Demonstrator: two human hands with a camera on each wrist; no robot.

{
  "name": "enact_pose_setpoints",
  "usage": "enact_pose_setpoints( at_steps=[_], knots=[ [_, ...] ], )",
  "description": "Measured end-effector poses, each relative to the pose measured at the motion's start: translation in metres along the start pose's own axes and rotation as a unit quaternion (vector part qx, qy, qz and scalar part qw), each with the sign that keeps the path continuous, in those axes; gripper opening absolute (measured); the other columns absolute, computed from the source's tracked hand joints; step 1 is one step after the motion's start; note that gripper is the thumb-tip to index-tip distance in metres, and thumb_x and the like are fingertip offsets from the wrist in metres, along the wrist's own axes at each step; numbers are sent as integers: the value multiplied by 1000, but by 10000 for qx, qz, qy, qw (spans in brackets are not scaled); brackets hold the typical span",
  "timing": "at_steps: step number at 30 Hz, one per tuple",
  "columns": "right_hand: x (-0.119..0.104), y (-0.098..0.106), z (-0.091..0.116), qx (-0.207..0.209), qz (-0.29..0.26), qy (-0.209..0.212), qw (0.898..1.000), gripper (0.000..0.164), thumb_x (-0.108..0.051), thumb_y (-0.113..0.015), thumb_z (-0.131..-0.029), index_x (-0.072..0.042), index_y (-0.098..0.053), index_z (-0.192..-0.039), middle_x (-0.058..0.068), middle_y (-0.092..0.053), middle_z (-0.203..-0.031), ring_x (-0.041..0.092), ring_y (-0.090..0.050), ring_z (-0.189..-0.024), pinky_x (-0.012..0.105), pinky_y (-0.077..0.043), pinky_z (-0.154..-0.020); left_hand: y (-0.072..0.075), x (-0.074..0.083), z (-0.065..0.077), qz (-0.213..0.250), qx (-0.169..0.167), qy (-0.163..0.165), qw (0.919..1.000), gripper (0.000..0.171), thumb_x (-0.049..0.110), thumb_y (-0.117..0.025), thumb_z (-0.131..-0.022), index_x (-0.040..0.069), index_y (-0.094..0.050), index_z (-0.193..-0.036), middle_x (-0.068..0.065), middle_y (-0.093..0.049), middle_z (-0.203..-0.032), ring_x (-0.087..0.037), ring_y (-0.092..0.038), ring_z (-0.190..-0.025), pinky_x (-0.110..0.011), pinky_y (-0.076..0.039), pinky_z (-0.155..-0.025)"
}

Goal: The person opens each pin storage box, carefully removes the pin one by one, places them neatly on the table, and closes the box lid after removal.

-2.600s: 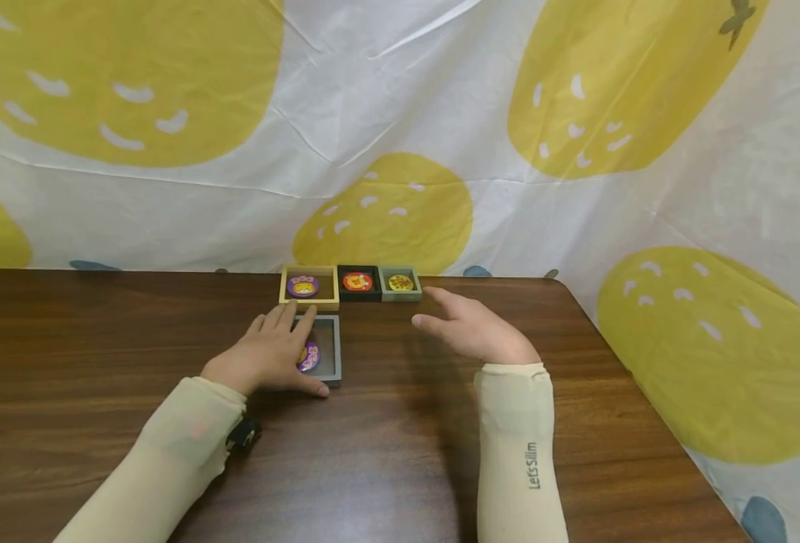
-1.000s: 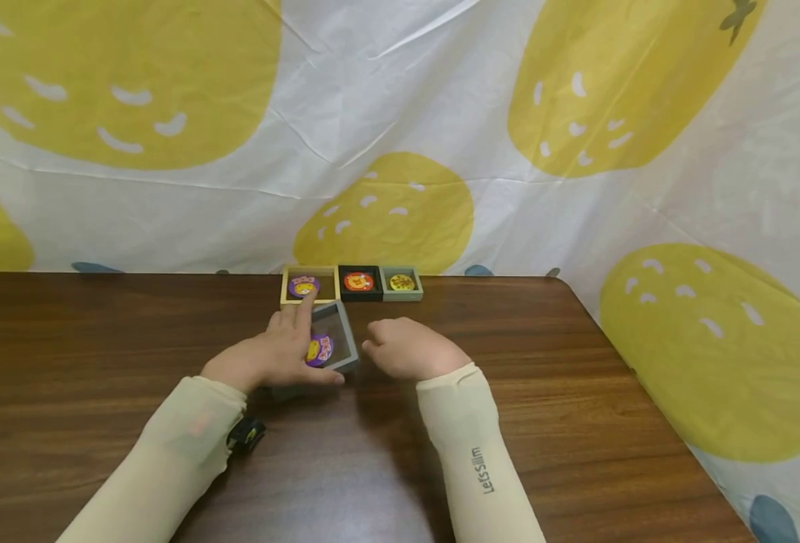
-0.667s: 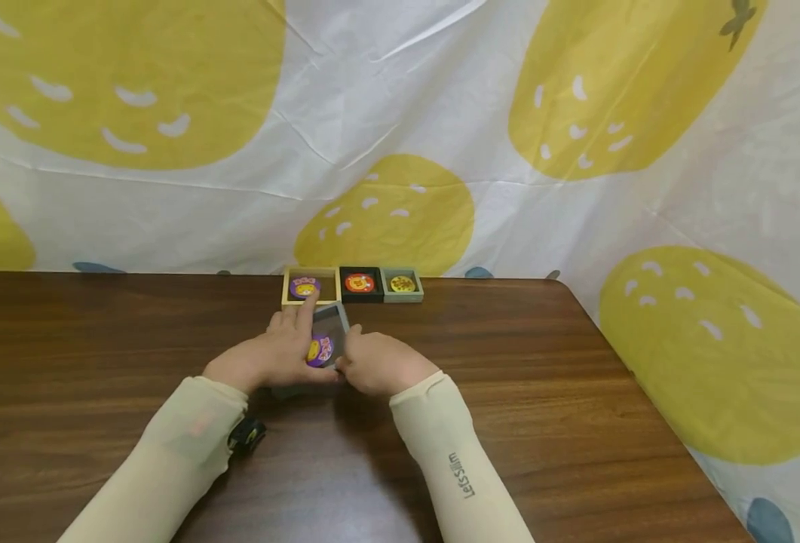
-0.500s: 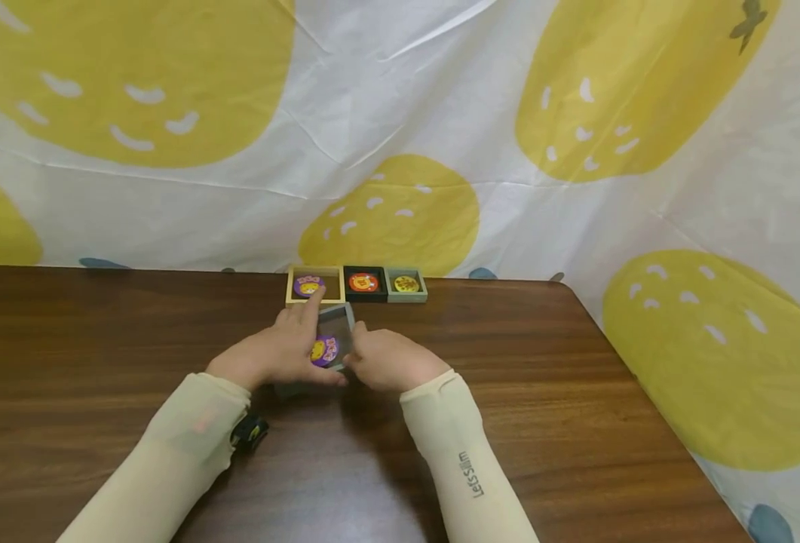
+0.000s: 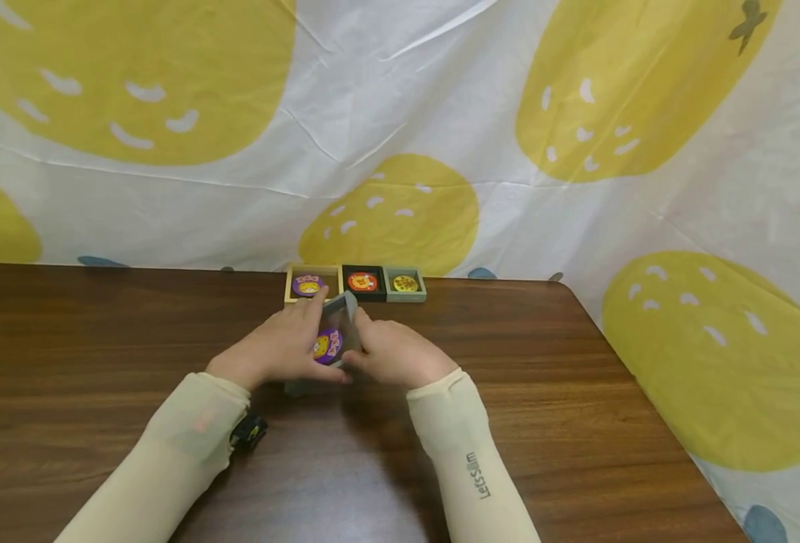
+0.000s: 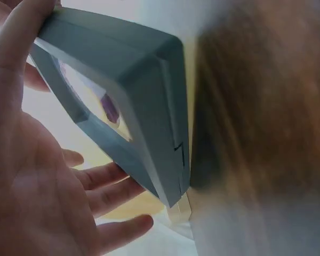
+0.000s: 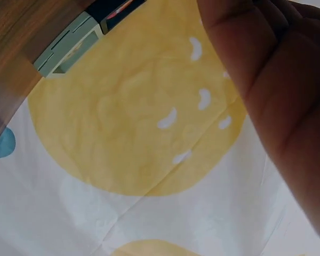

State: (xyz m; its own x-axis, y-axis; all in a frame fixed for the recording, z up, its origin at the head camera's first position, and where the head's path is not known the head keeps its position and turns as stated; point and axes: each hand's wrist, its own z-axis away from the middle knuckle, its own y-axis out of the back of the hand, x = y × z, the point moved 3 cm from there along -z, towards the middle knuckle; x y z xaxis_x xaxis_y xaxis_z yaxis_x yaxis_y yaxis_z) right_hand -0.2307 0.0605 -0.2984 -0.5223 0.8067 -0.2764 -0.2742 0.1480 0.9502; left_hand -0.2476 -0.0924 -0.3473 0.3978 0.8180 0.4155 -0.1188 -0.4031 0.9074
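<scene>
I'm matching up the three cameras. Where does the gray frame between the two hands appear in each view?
Head: gray frame, tilted, just left of and below center, between left hand and right hand.
Left wrist: gray frame, large, upper left to center.
Right wrist: not in it.
Shared landmark: brown table, lower half (head), right side (left wrist), upper left (right wrist).

Head view: from your head, facing forward and down across the wooden table (image 5: 576, 422) to the printed cloth (image 5: 203, 211), your left hand (image 5: 274, 348) and right hand (image 5: 400, 353) at middle distance. Left wrist view: close-up past your left hand, rolled so the table stands upright at right; shares the grey frame (image 6: 149, 101) with the head view. Right wrist view: rolled, your right hand close at right, facing the cloth; shares the pale green tray (image 5: 406, 298) and black tray (image 5: 364, 297) with the head view.
</scene>
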Motion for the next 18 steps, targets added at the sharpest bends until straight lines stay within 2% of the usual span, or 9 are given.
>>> enact_pose_setpoints(
  at_steps=[3, 9, 12, 18],
  knots=[
    [-2, -1, -1, 34, 43, 47, 10000, 59, -29, -60, -93, -2, -35, -139, 12, -68, -106, 19, -65, -96, 37, -49, -89, 0, -1, 1, -50, -29, 30, 10000, 135, 68, -75, -62, -6, -3, -149, -32, -27, -149, -48, -31, -136, -55, -33, -108],
    [-5, 3, 1, 216, 240, -167, 9993, 50, -34, -63, -90, -5, -45, -127, 5, -67, -92, 15, -61, -79, 33, -49, -74, 2, -1, 2, 62, 10, 60, 10000, 135, 68, -76, -60, -1, -3, -151, -31, -31, -145, -42, -39, -132, -52, -40, -103],
    [-7, 6, 4, 346, 221, -214, 9989, 48, -36, -64, -89, -7, -47, -123, 1, -64, -85, 14, -58, -74, 32, -48, -69, 3, -1, 2, 361, -14, 0, 9993, 135, 64, -78, -60, 1, 1, -151, -30, -29, -146, -42, -37, -133, -52, -38, -105],
    [-15, 9, 5, 662, -6, -31, 9978, 56, -38, -65, -88, -11, -42, -131, -1, -63, -83, 13, -58, -72, 30, -47, -66, 7, -3, 2, 1112, -39, -291, 9934, 135, 47, -83, -63, 1, 11, -149, -34, -19, -149, -45, -32, -134, -55, -33, -108]
  ],
)
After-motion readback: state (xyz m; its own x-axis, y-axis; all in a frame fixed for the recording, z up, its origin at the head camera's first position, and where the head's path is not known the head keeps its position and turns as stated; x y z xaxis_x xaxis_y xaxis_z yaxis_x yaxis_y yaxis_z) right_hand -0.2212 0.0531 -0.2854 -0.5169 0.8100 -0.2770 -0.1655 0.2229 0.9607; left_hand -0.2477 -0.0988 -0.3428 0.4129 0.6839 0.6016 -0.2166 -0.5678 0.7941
